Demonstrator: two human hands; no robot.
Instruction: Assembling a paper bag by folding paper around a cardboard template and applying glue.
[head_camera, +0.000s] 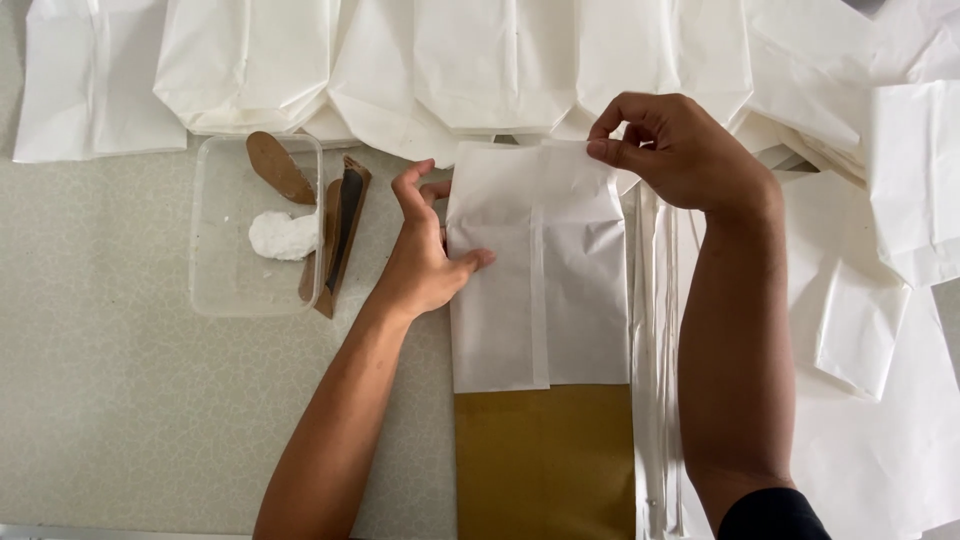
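Here the left hand (425, 262) is pressing flat on the left edge of a white paper bag (540, 280) lying over a brown board (545, 460), while the right hand (680, 150) is pinching its top fold. The bag is looking light, thin and easily creased, so edges are probably the best holds.

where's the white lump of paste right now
In the head view, the white lump of paste sits inside the clear plastic tray at left, beside the brown spatulas, just left of the left hand.
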